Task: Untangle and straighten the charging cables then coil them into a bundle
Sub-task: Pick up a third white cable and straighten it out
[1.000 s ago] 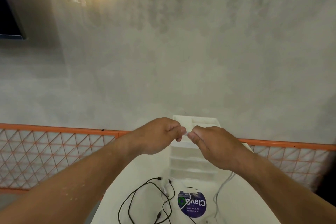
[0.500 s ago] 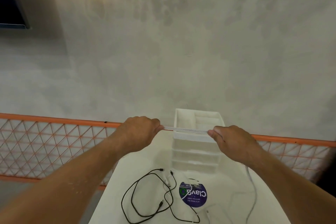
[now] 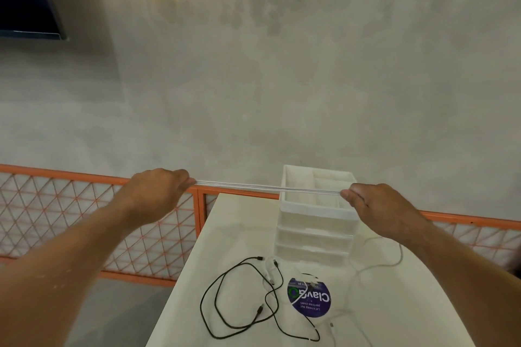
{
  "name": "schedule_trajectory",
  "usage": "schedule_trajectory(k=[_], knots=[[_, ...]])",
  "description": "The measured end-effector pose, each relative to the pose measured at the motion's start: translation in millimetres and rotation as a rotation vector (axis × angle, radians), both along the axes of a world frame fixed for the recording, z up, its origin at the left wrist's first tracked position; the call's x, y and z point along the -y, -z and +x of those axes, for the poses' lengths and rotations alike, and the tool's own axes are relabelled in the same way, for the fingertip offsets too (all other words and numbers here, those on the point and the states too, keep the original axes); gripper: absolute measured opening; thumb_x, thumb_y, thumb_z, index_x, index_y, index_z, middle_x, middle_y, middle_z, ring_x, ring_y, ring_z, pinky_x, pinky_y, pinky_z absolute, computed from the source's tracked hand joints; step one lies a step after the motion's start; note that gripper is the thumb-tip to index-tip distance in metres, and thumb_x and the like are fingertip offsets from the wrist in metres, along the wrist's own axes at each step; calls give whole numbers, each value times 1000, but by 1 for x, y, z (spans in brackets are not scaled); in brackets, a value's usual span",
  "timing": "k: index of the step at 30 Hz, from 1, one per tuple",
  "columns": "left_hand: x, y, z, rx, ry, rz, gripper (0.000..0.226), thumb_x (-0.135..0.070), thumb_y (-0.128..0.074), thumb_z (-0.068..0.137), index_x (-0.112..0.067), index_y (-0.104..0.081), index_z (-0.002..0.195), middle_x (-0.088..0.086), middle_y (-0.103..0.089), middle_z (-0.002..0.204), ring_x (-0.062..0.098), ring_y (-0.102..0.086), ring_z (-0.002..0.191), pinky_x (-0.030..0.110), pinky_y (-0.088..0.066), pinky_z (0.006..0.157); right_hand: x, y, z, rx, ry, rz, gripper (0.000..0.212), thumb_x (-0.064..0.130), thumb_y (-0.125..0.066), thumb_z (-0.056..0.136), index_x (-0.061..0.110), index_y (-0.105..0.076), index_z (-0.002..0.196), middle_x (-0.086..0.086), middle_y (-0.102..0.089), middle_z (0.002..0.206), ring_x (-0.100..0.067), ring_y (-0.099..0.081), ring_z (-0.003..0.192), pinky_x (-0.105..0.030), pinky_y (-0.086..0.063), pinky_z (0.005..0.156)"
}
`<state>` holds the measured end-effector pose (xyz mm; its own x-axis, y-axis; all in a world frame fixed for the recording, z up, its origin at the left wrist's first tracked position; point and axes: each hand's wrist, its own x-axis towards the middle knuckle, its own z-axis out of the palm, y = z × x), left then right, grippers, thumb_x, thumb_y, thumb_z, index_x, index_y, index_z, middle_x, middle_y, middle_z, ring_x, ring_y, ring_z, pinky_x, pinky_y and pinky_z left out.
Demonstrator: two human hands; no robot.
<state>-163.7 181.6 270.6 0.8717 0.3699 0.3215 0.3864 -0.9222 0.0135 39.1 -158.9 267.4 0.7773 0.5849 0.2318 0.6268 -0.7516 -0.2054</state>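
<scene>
Both the left hand [image 3: 158,194] and right hand [image 3: 377,208] pinch the white cable [image 3: 267,188] taut above the table [image 3: 231,234]. Light, floppy, probably slick, so grip near the ends.

A round purple sticker [image 3: 308,300] lies flat on the white table [image 3: 242,234], toward its near edge and about midway between its left and right edges. Seen from the head camera it is upside down. Large white letters spell "Clava", with a green ring logo beside the word. 2 small white lines seem to read "Let's keep our pantries clean".
</scene>
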Motion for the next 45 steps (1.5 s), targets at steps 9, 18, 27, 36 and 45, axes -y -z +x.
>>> schedule_trajectory(k=[9,18,27,36,45], knots=[[3,61,0,47,10,-702,48,-54,-29,98,-23,-66,97,-2,-69,97,12,-62,84,25,-47,73,-29,-20,-32,140,-160,57,38,47,-29,99,25,-37,69,4,-46,57,-22,-49,58,-36,-41,59],[130,7,68,399,540,-1228,38,-38,-34,103,-17,-65,110,-6,-69,99,5,-64,98,30,-45,96,-61,-38,-51,233,-269,-46,34,49,-24,101,25,-42,86,8,-43,60,-20,-48,61,-32,-35,55],[151,-6,97,484,557,-809,23,-27,-48,100,-16,-62,86,-6,-50,62,8,-45,59,18,-40,56,-38,-49,-39,201,-169,-85,32,44,-24,103,21,-39,86,3,-47,65,-20,-47,60,-35,-40,59],[142,-23,91,232,462,-254,17,-34,-40,100,-22,-51,97,-5,-58,78,20,-57,70,41,-50,67,-37,-46,-36,232,-162,-123,29,44,-24,102,26,-43,88,7,-48,67,-20,-50,63,-32,-37,58],[138,-37,78,35,413,10,31,-36,-28,103,-25,-57,103,-3,-56,91,22,-58,80,41,-51,73,-38,-45,-42,285,-242,-183,33,40,-23,103,24,-48,90,4,-57,85,-23,-53,73,-32,-36,63]])
